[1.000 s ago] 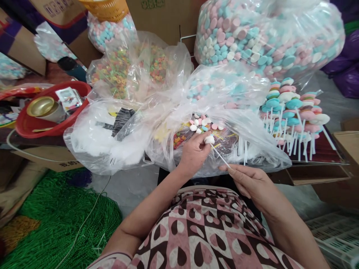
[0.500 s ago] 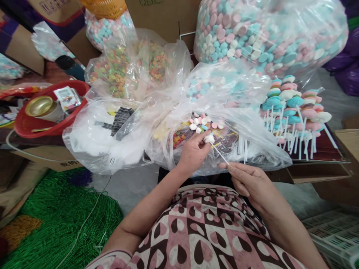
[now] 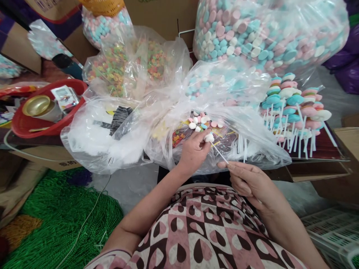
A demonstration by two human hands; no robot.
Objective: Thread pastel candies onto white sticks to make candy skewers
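A white marshmallow is pinched between the thumb and fingers of my left hand. Between thumb and forefinger, my right hand grips the lower end of a thin white stick, whose upper end meets the marshmallow. How deep the stick goes in is hidden. Just beyond my left hand lie several loose pink, white and blue marshmallows on the plastic. To the left of them is a small pile of ring-shaped gummies. A few white sticks lie to the right.
Finished-looking marshmallow skewers are stacked at the right on a dark box. A large bag of marshmallows and a bag of gummy rings stand behind. Left are a bag of white sticks and a red basin.
Both hands keep their grips with hardly any movement. The view has shifted very slightly.
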